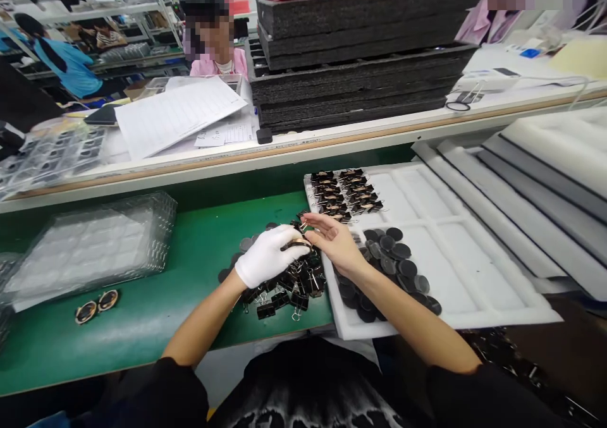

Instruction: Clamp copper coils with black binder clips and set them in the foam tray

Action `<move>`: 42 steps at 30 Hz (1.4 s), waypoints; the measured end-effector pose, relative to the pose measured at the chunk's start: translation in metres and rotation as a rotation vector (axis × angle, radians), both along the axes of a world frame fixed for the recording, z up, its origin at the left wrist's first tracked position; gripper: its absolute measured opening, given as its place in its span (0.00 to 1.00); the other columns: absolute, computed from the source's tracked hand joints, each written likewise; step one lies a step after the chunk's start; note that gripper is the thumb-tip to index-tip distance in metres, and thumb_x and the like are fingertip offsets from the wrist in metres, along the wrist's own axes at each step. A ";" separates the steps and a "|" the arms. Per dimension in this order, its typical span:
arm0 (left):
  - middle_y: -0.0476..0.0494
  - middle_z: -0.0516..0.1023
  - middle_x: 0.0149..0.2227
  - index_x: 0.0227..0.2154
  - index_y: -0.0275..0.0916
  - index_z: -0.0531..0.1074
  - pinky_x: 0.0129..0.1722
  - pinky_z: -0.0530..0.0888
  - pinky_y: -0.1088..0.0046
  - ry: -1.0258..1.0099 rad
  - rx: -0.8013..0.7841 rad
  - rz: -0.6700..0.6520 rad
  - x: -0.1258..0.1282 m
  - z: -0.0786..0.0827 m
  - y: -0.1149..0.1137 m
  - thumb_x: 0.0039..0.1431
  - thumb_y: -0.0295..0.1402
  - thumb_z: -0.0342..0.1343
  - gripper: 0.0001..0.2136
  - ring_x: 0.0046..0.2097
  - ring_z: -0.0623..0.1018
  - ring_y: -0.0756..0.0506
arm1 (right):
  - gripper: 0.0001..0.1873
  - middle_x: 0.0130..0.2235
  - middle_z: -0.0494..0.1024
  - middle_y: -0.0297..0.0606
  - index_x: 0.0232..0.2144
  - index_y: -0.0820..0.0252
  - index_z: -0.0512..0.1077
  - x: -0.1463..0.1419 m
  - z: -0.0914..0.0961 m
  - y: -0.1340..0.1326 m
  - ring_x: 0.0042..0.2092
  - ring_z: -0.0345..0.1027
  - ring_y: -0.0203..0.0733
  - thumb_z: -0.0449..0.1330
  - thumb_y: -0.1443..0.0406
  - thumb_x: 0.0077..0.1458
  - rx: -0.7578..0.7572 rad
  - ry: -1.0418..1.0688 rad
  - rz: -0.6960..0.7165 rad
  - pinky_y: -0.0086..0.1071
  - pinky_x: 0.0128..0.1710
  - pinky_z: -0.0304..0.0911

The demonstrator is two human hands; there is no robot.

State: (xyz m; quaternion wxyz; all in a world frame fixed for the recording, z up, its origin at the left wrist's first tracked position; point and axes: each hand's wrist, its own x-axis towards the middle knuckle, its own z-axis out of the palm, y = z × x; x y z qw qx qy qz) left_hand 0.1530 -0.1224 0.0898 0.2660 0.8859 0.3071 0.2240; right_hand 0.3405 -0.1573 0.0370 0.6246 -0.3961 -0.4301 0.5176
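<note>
My left hand (270, 256), in a white glove, is closed around a small round part (300, 243) with a gold-brown edge. Bare and with its fingers stretched out, my right hand (336, 241) is close beside that part, its thumb near the edge. Whether the right fingertips touch it I cannot tell. Below both hands lies a heap of black binder clips (284, 292) with silver wire handles. Dark round discs (244, 244) lie partly hidden behind the glove. More dark discs (389, 257) are piled in the white foam tray (455, 263) by my right forearm.
Rows of clipped parts (344, 194) fill the tray's far left compartment. Clear plastic trays (95, 244) are stacked left on the green table (190, 301), near two joined gold-rimmed rings (97, 306). Foam sheets (535, 188) lean at right. Black foam trays (360, 80) stand on the shelf; people sit beyond.
</note>
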 end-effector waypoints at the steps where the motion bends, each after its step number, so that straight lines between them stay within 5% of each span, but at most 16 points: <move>1: 0.47 0.81 0.40 0.40 0.44 0.79 0.47 0.74 0.69 0.001 0.034 0.002 0.003 -0.001 -0.001 0.68 0.40 0.56 0.08 0.42 0.80 0.46 | 0.28 0.54 0.82 0.44 0.49 0.55 0.78 0.003 0.001 -0.002 0.58 0.74 0.48 0.76 0.54 0.47 -0.019 -0.007 0.019 0.47 0.64 0.67; 7: 0.47 0.82 0.40 0.40 0.45 0.79 0.45 0.73 0.69 0.081 0.024 -0.163 -0.001 0.000 -0.002 0.69 0.40 0.56 0.08 0.43 0.80 0.46 | 0.27 0.47 0.84 0.43 0.48 0.57 0.81 0.024 -0.002 -0.007 0.50 0.79 0.47 0.77 0.55 0.46 -0.126 -0.046 0.190 0.49 0.61 0.69; 11: 0.46 0.81 0.39 0.39 0.44 0.79 0.48 0.74 0.68 0.074 -0.059 -0.197 -0.006 0.005 0.000 0.68 0.40 0.56 0.09 0.43 0.80 0.45 | 0.25 0.41 0.85 0.40 0.42 0.57 0.83 0.026 -0.008 -0.007 0.44 0.80 0.46 0.79 0.57 0.40 -0.137 -0.002 0.158 0.48 0.58 0.72; 15: 0.45 0.83 0.44 0.40 0.44 0.78 0.52 0.76 0.65 0.039 -0.216 -0.003 -0.010 0.006 0.005 0.67 0.41 0.55 0.10 0.48 0.81 0.43 | 0.24 0.39 0.85 0.39 0.41 0.57 0.84 0.025 -0.013 -0.006 0.43 0.79 0.45 0.79 0.55 0.41 -0.150 0.093 0.040 0.45 0.54 0.73; 18: 0.45 0.84 0.41 0.43 0.44 0.75 0.42 0.79 0.67 -0.009 -0.389 0.194 -0.008 0.001 0.008 0.67 0.44 0.54 0.11 0.42 0.84 0.43 | 0.23 0.37 0.84 0.38 0.39 0.57 0.84 0.025 -0.016 -0.005 0.40 0.79 0.43 0.80 0.55 0.40 -0.193 0.158 -0.009 0.41 0.49 0.75; 21: 0.49 0.83 0.32 0.42 0.43 0.71 0.34 0.77 0.71 -0.065 -0.517 0.246 -0.002 -0.004 0.008 0.67 0.44 0.54 0.11 0.34 0.85 0.45 | 0.23 0.35 0.83 0.37 0.37 0.57 0.84 0.023 -0.016 -0.006 0.36 0.77 0.41 0.80 0.54 0.40 -0.245 0.205 -0.025 0.40 0.44 0.76; 26: 0.56 0.80 0.23 0.45 0.43 0.73 0.37 0.76 0.72 -0.004 -0.432 0.231 0.006 -0.003 0.008 0.67 0.40 0.54 0.10 0.29 0.82 0.48 | 0.23 0.34 0.83 0.36 0.37 0.57 0.84 0.021 -0.014 -0.008 0.35 0.76 0.40 0.81 0.55 0.37 -0.310 0.252 -0.049 0.41 0.45 0.77; 42: 0.51 0.82 0.29 0.42 0.41 0.72 0.37 0.76 0.70 -0.026 -0.394 0.397 0.017 -0.009 0.001 0.65 0.47 0.57 0.14 0.31 0.83 0.46 | 0.21 0.35 0.85 0.36 0.36 0.57 0.84 0.010 -0.012 -0.010 0.35 0.78 0.37 0.81 0.57 0.38 -0.347 0.305 -0.076 0.35 0.46 0.77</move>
